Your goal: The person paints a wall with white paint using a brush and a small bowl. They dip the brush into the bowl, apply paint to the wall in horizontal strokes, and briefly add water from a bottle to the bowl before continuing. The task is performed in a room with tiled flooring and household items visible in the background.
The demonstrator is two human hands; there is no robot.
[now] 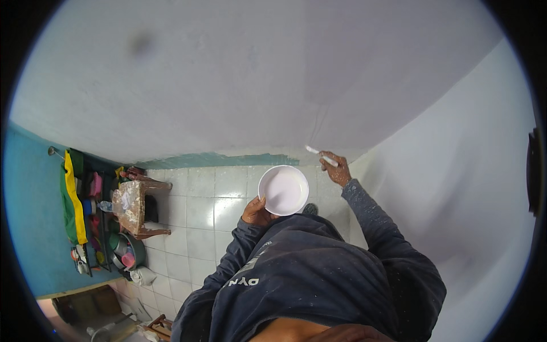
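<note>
My left hand grips the rim of a round white bowl in front of my waist, thumb over the near-left edge. Pale pinkish-white paint lies inside it. In my right hand is a white-handled painting tool, pointed up and left toward the wall. I cannot make out its working end; faint thin lines run up the wall from its tip. A darker lilac area covers the wall's upper right. Along its foot runs a teal strip with a ragged upper edge.
A pale side wall meets the facing wall at my right. White floor tiles lie below. To the left stand a paint-spattered stool with a plastic bottle, a cluttered dark rack, and a basin of household items before a blue wall.
</note>
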